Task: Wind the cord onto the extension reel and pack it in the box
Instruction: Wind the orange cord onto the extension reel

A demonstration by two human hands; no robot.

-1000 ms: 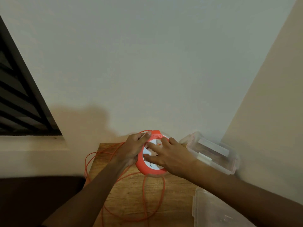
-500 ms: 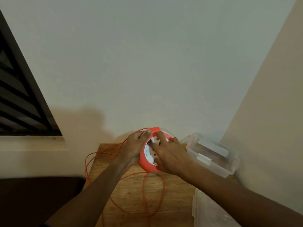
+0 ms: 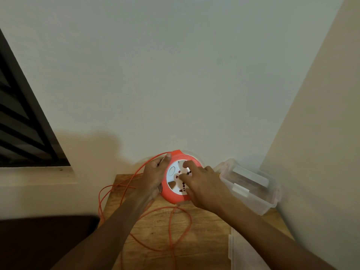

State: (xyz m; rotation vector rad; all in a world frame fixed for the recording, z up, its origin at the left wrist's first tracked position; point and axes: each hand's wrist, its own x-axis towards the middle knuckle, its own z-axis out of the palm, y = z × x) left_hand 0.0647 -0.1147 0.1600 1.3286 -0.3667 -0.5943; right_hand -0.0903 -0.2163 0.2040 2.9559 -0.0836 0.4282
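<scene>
Wooden table (image 3: 202, 230): two hands, one reel (image 3: 171, 195), one box (image 3: 253, 190).

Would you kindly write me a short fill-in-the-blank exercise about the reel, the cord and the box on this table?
1. The cord lying loose on the wooden table is ____ in colour.
2. The left hand grips the reel by its ____ side.
3. The fingers of the right hand rest on the reel's ____ face with the sockets.
4. The clear box stands to the ____ of the reel.

Missing words: orange; left; white; right
</scene>
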